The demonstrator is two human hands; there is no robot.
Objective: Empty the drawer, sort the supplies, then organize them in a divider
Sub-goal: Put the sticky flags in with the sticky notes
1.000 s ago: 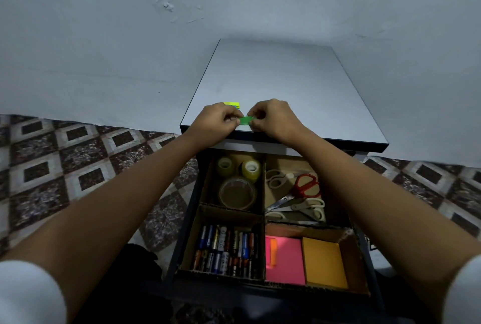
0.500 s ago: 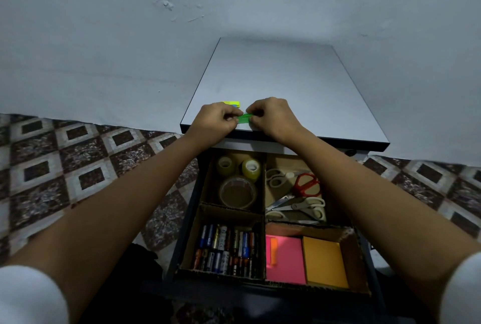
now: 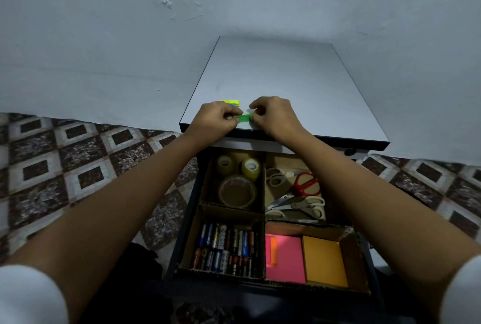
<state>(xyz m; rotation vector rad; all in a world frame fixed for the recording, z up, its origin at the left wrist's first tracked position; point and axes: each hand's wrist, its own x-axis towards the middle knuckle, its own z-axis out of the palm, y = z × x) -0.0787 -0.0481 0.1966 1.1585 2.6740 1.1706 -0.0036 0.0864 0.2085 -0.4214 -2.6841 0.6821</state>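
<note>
Over the front edge of the grey cabinet top [image 3: 273, 81], my left hand [image 3: 217, 118] and my right hand [image 3: 272, 114] pinch the two ends of a small green sticky strip [image 3: 244, 117]. A little stack of yellow and blue sticky flags [image 3: 230, 102] lies on the top just behind my left hand. Below, the open drawer holds a cardboard divider [image 3: 264, 215] with four compartments: tape rolls [image 3: 238, 180] at back left, scissors [image 3: 299, 193] at back right, batteries [image 3: 226, 249] at front left, pink and orange sticky note pads [image 3: 304, 258] at front right.
A pale wall rises behind the cabinet. Patterned floor tiles [image 3: 78, 167] spread to the left and right of it. A dark object [image 3: 145, 258] lies on the floor at the drawer's front left.
Both hands have stayed at the cabinet's front edge with the green strip between them; more of the strip shows between the fingers now.
</note>
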